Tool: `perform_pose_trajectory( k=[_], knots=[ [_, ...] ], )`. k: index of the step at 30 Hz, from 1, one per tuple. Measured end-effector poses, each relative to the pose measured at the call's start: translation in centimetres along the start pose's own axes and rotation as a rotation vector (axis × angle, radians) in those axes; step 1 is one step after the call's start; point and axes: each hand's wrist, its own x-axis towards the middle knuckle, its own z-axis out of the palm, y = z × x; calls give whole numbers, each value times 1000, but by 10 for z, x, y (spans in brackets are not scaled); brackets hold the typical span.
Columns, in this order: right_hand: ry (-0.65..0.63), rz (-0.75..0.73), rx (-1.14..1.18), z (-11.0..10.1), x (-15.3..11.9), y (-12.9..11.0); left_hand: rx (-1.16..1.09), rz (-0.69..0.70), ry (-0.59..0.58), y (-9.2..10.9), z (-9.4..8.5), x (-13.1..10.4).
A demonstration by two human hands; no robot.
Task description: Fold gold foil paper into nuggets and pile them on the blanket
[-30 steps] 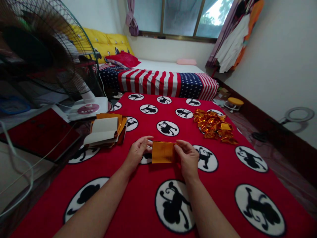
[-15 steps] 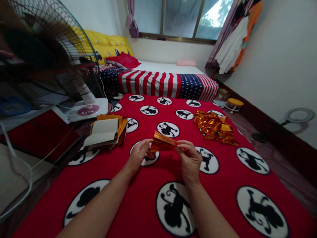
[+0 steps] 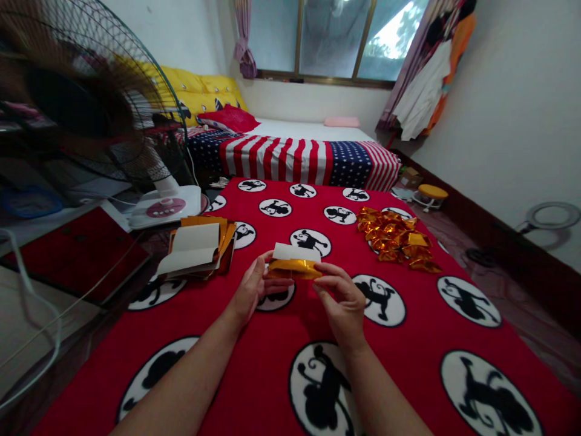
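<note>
Above the red cloth [image 3: 254, 363], a small sheet of gold foil paper [image 3: 295, 267] is held level, folded, with its whitish back facing up along the far side. My left hand [image 3: 249, 290] grips its left end, some fingers reaching underneath. At the right end, my right hand [image 3: 342, 300] has its fingertips on the edge, thumb a little lower. A stack of gold and whitish paper sheets [image 3: 193, 248] lies to the left. Over on the right sits a heap of shiny folded gold foil pieces [image 3: 397, 239].
A spinning fan [image 3: 77, 103] on a white base [image 3: 167, 206] stands at the left, near a dark red board [image 3: 77, 251]. Beyond the cloth is a bed with a striped and starred cover [image 3: 290, 158]. A yellow-topped stool [image 3: 432, 192] is on the floor at right.
The foil paper has been turned in my hands, so its whitish back now shows along the far side. The view has tilted slightly; the stack and heap look unchanged.
</note>
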Motion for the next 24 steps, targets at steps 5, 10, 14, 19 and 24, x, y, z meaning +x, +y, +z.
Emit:
perform_pose_trajectory(
  k=[5,10,14,19,24],
  knots=[
    [-113,-37,-45,3,0,-5,14,45,-9,-2,3,-1],
    [-127,45,-56,4,-4,-2,217,94,115,-7,1,2],
    [-7,233,22,1,-3,4,326,18,-43,-6,0,-1],
    [-157,410,196,-2,2,8,474,59,-239,-9,0,-5],
    [-63,424,172,3,1,5,299,51,-143,-7,1,-1]
  ],
)
